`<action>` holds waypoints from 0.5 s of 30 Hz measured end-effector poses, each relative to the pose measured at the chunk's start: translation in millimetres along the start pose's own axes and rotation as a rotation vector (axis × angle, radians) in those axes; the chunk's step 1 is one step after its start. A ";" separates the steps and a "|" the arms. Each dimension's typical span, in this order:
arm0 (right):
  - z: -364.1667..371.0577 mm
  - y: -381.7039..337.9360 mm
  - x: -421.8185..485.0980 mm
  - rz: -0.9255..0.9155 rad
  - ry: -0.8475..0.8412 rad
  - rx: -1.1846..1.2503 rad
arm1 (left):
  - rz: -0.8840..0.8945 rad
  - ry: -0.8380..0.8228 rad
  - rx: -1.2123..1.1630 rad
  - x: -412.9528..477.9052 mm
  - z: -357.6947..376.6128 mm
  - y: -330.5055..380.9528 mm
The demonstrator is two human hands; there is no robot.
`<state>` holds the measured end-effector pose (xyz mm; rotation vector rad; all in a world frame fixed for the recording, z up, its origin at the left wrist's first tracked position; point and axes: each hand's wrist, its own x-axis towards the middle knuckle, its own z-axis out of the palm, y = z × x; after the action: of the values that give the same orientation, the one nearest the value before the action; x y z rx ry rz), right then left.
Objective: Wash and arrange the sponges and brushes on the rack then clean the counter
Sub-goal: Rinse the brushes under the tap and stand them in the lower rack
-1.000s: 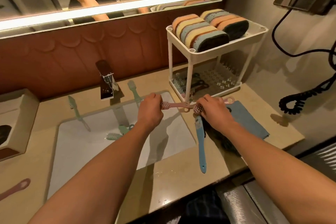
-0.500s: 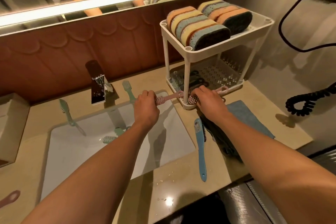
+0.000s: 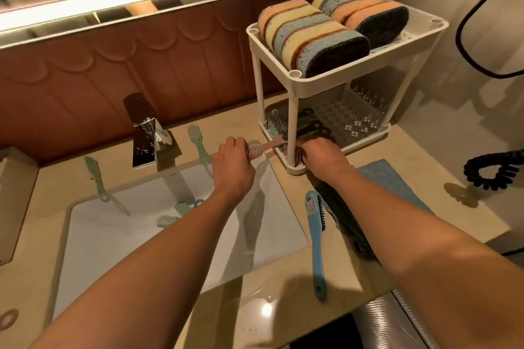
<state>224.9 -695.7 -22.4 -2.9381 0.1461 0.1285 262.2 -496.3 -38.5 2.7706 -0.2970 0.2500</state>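
**Pink brush going into the rack's lower tier**

While only 1 head view is available, it is showing the key relation plainly: the left hand (image 3: 234, 161) is gripping the bristle end of a pink brush (image 3: 265, 147), fingers closed around it, and the brush's long axis is running from that hand rightward toward the white rack (image 3: 295, 81), handle end leading. The handle tip is reaching the rack's front-left post, at the edge of the lower tier where darker brushes (image 3: 314, 125) are already lying. The right hand (image 3: 320, 153) is pressing into that same tier just right of the post; its fingers are curled over something, possibly another brush, but I cannot tell what, if anything, it is holding. Sponges (image 3: 312, 37) are standing in 2 rows on the top tier. A blue brush (image 3: 316, 235) is lying on the counter (image 3: 255, 312) beside the sink (image 3: 113, 241), nearer the right hand, with 3 green brushes around the basin awaiting washing.
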 end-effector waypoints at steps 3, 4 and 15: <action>5.0 2.2 -3.7 0.004 0.120 -0.060 | 0.015 -0.003 -0.011 -0.3 2.4 4.1; 7.2 3.3 -5.5 0.009 0.138 -0.067 | 0.019 -0.002 -0.015 0.4 3.1 6.0; 4.7 3.6 -11.3 0.063 0.173 -0.017 | 0.163 -0.019 -0.056 7.2 13.2 18.7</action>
<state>213.0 -697.2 -26.7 -2.9594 0.2647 -0.1160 266.5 -519.4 -43.4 2.6978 -0.5270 0.2517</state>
